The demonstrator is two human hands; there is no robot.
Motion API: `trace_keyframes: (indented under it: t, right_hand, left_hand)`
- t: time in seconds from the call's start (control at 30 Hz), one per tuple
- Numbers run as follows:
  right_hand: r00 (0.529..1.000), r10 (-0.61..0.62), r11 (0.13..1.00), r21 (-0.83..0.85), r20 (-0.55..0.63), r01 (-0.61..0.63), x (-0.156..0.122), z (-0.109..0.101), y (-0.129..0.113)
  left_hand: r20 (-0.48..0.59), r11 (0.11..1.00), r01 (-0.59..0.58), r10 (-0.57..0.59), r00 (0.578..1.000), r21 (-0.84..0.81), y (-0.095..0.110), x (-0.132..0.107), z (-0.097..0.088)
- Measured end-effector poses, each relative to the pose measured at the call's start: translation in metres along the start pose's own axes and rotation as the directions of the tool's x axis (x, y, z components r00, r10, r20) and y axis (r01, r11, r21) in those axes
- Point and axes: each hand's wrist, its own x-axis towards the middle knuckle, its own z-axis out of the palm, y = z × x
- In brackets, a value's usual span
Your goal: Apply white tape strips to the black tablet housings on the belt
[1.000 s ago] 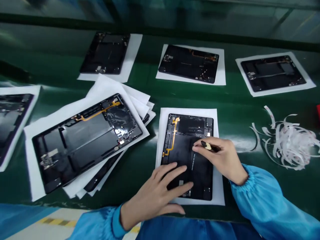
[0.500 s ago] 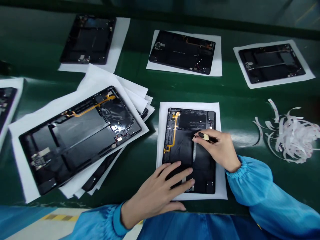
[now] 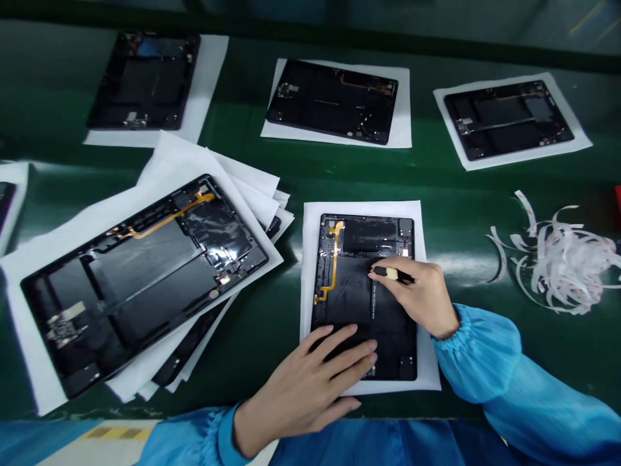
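An opened tablet housing [image 3: 352,291] lies on a white sheet [image 3: 429,362] in front of me. It is black inside, with an orange flex cable [image 3: 334,262] along its left side and a thin light strip [image 3: 373,301] running down its middle. My left hand [image 3: 315,378] rests flat over its lower left part, fingers spread, hiding that area. In my right hand [image 3: 420,291], thumb and fingers pinch a slim black and cream tool [image 3: 392,274] over the upper end of the strip. The tool's exact kind and its tip are not clear.
Left of me, another opened tablet housing [image 3: 150,252] tops a tilted stack with white sheets [image 3: 160,155]. Three more housings [image 3: 334,100] lie on sheets across the back of the green table [image 3: 233,362]. A tangle of peeled white strips [image 3: 570,265] sits at the right.
My view has shifted slightly, moving most things left. The tool in my right hand has turned flatter, while the strip below it looks thinner and less grey. My left hand stays spread on the housing.
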Motion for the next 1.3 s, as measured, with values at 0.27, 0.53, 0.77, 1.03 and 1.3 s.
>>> trace_keyframes:
  t: [0.27, 0.53, 0.77, 1.03, 1.3]
  right_hand:
    - [0.996, -0.051, 0.999, 0.001, 0.068, 0.051, -0.001, -0.004, 0.002]
    - [0.993, -0.090, 0.996, -0.014, 0.078, 0.092, -0.001, -0.009, 0.002]
    - [0.994, -0.107, 0.987, -0.116, 0.007, 0.107, -0.002, -0.004, 0.013]
    - [0.994, -0.110, 0.987, -0.119, -0.005, 0.108, -0.005, 0.001, 0.016]
    - [0.992, -0.129, 0.984, -0.128, -0.007, 0.127, -0.004, 0.003, 0.016]
  left_hand:
    - [-0.005, 1.000, -0.008, 0.008, 1.000, -0.008, 0.000, 0.002, 0.002]
    - [0.018, 1.000, 0.010, -0.009, 1.000, -0.024, 0.002, 0.001, 0.002]
    - [0.026, 0.998, 0.008, -0.007, 1.000, -0.054, 0.002, 0.000, 0.006]
    - [0.004, 0.999, -0.001, 0.001, 1.000, -0.047, 0.001, 0.001, 0.003]
    - [-0.018, 1.000, -0.016, 0.017, 1.000, 0.011, 0.000, 0.001, 0.003]
